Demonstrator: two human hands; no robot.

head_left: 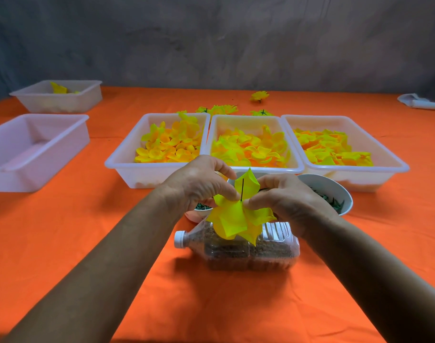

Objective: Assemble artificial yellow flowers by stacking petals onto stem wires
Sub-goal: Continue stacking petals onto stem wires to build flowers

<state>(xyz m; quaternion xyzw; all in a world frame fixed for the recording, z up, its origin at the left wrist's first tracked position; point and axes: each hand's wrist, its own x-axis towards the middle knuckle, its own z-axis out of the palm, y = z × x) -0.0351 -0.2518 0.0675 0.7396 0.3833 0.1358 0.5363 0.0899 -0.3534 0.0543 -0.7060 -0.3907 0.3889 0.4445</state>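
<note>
Yellow petal layer (232, 219) sits threaded on a thin dark stem wire (242, 189) at frame centre; fabric bright lemon, pointed lobes drooping toward 6 o'clock, one lobe standing up at 12 behind the wire; wire tip pokes up clear of the petal. Left hand (201, 181) pinches the petal from 9 o'clock, right hand (283, 196) pinches from 3, fingertips closed on fabric at the wire; directly below, a clear bottle (238, 246) of brown grit lies on its side; three petal trays (159, 167) at 12.
</note>
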